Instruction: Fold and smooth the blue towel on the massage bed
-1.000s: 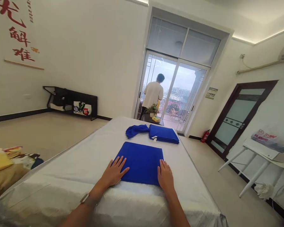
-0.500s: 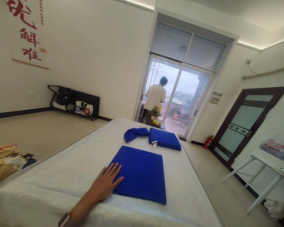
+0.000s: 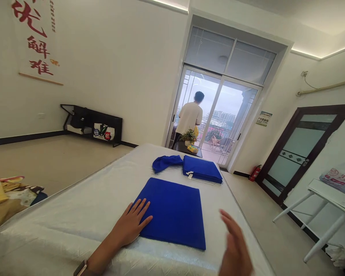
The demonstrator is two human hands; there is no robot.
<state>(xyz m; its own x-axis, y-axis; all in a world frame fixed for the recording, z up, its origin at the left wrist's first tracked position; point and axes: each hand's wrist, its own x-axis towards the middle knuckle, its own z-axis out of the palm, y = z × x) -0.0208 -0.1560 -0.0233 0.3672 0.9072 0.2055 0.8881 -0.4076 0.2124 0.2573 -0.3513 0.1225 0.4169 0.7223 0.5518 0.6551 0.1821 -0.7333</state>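
Observation:
A folded blue cloth (image 3: 174, 214) lies flat on the plastic-covered mattress (image 3: 83, 218) in front of me. My left hand (image 3: 135, 222) rests on its left edge, fingers spread and palm down. To the right of the cloth, my right hand (image 3: 235, 245) is raised above the mattress, apart from the cloth and holding nothing; its fingers point up and look slightly blurred. Farther back sits a second folded blue stack (image 3: 202, 168) with a white tag on its near edge. Beside it, on the left, is a crumpled blue cloth piece (image 3: 165, 163).
Behind the mattress stand a small dark table (image 3: 179, 147) with a potted plant (image 3: 189, 136), and a person (image 3: 189, 117) by the glass door. Several piled cloths (image 3: 11, 199) are at the left. On the right are a white table (image 3: 330, 195) and a fire extinguisher (image 3: 255, 173).
My right hand has come into view at the lower right. My left hand stays on the cloth's left edge. The whole view has shifted slightly.

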